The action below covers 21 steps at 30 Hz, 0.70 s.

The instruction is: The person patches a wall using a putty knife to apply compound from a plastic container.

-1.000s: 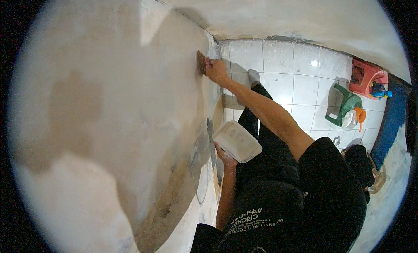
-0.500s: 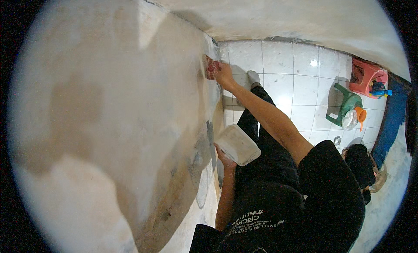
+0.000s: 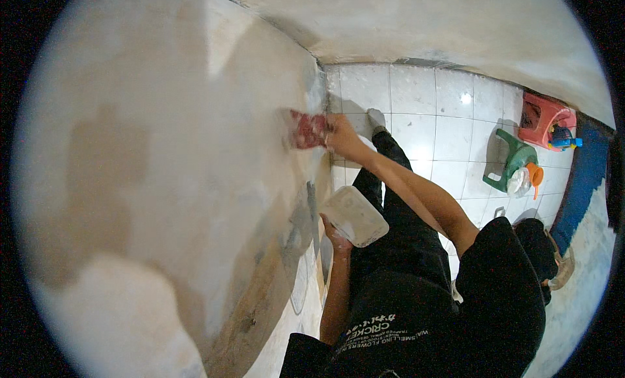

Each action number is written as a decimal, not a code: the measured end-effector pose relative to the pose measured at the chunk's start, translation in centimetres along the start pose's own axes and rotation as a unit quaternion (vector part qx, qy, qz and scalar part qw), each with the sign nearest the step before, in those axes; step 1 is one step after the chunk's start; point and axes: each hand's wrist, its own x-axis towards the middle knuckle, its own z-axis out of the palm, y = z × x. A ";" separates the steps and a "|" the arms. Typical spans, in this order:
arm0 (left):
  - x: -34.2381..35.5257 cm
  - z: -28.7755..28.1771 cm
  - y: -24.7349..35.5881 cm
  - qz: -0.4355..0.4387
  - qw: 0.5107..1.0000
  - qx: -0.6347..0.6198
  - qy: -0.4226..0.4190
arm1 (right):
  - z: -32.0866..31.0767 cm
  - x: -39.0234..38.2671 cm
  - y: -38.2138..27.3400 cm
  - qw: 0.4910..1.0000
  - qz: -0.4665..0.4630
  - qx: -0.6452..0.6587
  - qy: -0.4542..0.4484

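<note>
My right hand [image 3: 345, 138] is closed round a red scraper [image 3: 308, 130], stained with pale smears and blurred by motion. Its far edge is at the patchy beige wall [image 3: 189, 131] on my left, a little short of the corner. Lower down, close to the same wall, my left hand [image 3: 336, 236] grips a whitish rectangular plastic tub [image 3: 357, 216] by its side. The tub is tilted, with pale residue on it; how much it holds cannot be made out.
White floor tiles [image 3: 413, 134] lie below, with my foot [image 3: 376, 118] on them. At the right stand a green stool [image 3: 511, 160] with an orange dipper [image 3: 535, 176] and a clear bag, and a pink stool [image 3: 547, 121] with a blue bottle. Another wall [image 3: 416, 20] meets the left one.
My right hand and the scraper have moved down along the wall, away from the corner, toward me. The left hand and the tub have stayed nearly in place.
</note>
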 end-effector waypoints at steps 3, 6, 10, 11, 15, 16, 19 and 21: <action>0.4 -0.8 -0.3 -0.006 0.999 -0.051 -0.006 | -1.9 5.2 1.1 0.995 0.047 0.012 0.083; -0.2 1.3 -1.7 -0.034 0.998 -0.054 -0.004 | -5.4 9.7 7.8 0.971 0.066 -0.158 0.168; -0.5 -0.2 -0.6 0.021 0.999 0.007 0.034 | -0.1 8.3 5.9 0.964 0.017 -0.201 0.173; -0.3 0.0 -0.8 0.018 0.999 0.011 0.025 | 0.2 7.2 5.3 0.961 -0.020 -0.221 0.166; 0.0 -0.5 -0.6 -0.030 0.998 -0.046 -0.015 | 2.8 -0.1 -2.1 0.976 -0.058 -0.189 0.093; 0.2 -0.3 -0.9 -0.029 0.999 -0.040 -0.014 | 2.6 -1.8 -3.4 0.981 -0.066 -0.165 0.076; 0.3 -0.1 -0.8 -0.020 0.999 -0.025 -0.005 | 0.5 -1.4 -4.2 0.991 -0.053 -0.107 0.058; 0.2 0.2 -0.5 -0.026 0.999 -0.025 0.001 | -1.1 2.7 -4.2 0.991 -0.032 -0.088 0.091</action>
